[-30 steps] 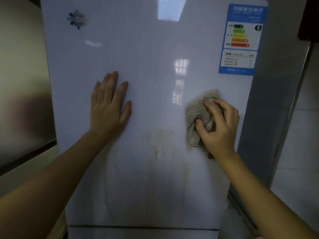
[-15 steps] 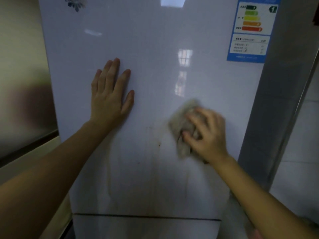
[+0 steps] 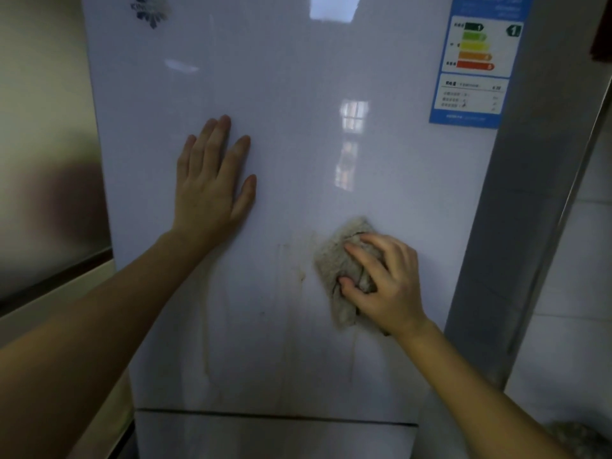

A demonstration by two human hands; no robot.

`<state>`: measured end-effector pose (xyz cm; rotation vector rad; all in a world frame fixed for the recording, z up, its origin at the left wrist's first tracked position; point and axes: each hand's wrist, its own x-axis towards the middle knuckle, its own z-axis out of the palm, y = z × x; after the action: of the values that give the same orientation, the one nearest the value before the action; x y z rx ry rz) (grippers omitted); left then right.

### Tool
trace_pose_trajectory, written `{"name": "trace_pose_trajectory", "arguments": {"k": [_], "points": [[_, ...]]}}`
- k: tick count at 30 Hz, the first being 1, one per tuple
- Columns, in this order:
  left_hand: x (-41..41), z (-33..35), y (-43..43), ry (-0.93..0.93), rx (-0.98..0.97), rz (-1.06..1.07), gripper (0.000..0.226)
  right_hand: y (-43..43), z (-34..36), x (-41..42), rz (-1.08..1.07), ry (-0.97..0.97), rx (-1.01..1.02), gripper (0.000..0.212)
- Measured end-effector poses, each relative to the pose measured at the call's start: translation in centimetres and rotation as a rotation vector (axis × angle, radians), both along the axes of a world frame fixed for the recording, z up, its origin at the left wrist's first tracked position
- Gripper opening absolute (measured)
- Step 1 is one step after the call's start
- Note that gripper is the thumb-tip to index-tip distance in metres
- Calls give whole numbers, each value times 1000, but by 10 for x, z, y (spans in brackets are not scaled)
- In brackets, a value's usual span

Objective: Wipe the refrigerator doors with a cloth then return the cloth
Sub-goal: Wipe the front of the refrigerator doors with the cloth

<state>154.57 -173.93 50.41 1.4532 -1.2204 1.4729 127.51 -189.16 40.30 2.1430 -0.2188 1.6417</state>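
Note:
The white upper refrigerator door (image 3: 298, 111) fills the view, with brownish drip stains running down its lower half. My left hand (image 3: 212, 180) lies flat on the door at centre left, fingers spread and holding nothing. My right hand (image 3: 381, 283) presses a crumpled grey-beige cloth (image 3: 337, 260) against the door at lower right, just beside the stains. The seam to the lower door (image 3: 275, 435) runs across the bottom of the view.
A blue energy label (image 3: 477, 61) is stuck at the door's top right and a logo (image 3: 150, 9) sits at the top left. The fridge's grey side (image 3: 530, 210) meets a white tiled wall (image 3: 579, 293) on the right. A beige wall (image 3: 43, 127) lies to the left.
My right hand has carried the cloth down the door and leftward toward the stains, then slightly back right. My left hand has stayed flat on the door.

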Motion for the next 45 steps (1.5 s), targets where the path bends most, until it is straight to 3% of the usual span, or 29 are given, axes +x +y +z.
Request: {"name": "trace_pose_trajectory", "arguments": {"k": [6, 12, 18, 23, 27, 32, 39, 45], "points": [[-1, 1, 4, 14, 34, 8, 53, -5, 27, -20, -40, -241, 181, 48], [-9, 1, 10, 41, 83, 0, 53, -14, -6, -29, -51, -22, 5, 46], [-29, -45, 15, 52, 128, -30, 51, -12, -15, -40, -76, -174, 112, 45], [-42, -88, 19, 57, 199, -60, 49, -13, -65, -31, -49, 81, 7, 46], [-38, -114, 24, 112, 246, -42, 51, -14, -82, -29, -40, 123, -26, 49], [-15, -137, 39, 121, 245, 8, 51, -13, -53, -22, -30, 86, -15, 49], [34, -154, 72, 149, 232, 106, 53, 13, 37, 21, 26, -35, 55, 51], [64, -168, 89, 173, 232, 111, 54, 33, 26, 60, 58, 31, -13, 49]]}}
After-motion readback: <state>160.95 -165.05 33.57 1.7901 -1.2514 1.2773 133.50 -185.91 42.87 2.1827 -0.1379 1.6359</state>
